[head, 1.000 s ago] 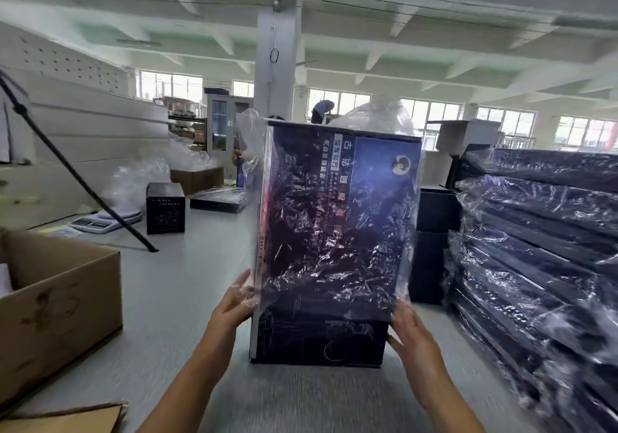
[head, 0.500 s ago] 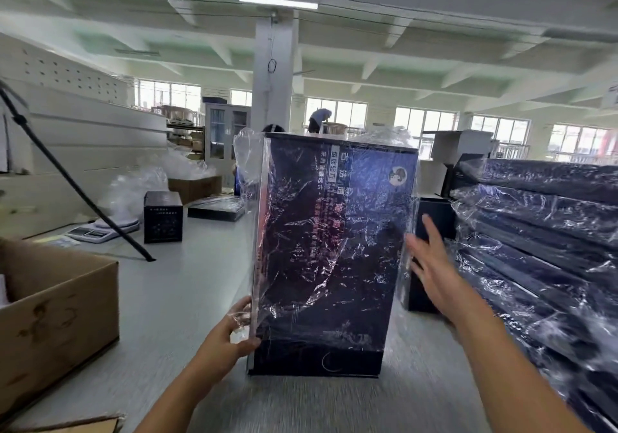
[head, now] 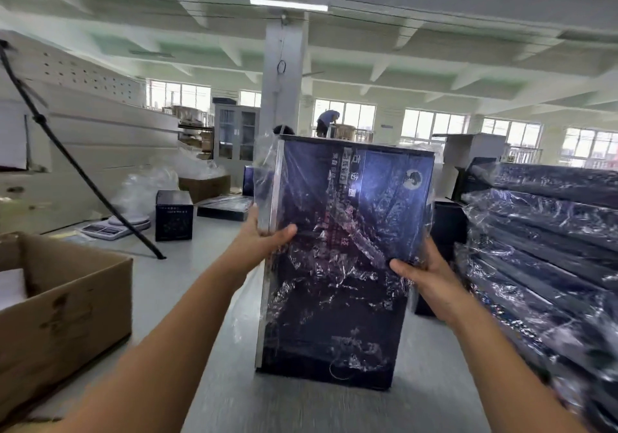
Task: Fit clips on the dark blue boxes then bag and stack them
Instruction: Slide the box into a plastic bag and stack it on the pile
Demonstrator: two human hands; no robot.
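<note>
A tall dark blue box [head: 341, 242] stands upright on the grey table [head: 187, 285], wrapped in a crinkled clear plastic bag [head: 264, 165] that reaches most of the way down it. My left hand [head: 264, 240] grips its left edge at mid height, thumb across the front face. My right hand [head: 423, 278] grips its right edge a little lower, thumb on the front. To the right lies a stack of bagged dark blue boxes [head: 548, 252]. No clips can be made out.
An open cardboard carton [head: 63, 299] sits at the left front. Behind it are a black tripod leg [head: 83, 178], a white scale [head: 113, 227], a small black box [head: 174, 215] and a flat dark box [head: 224, 208]. Unbagged dark boxes [head: 446, 225] stand behind the held box.
Both hands moved up to grip the box's sides at mid height: the left from the lower left corner, the right from open in the air. The bag now sits lower on the box.
</note>
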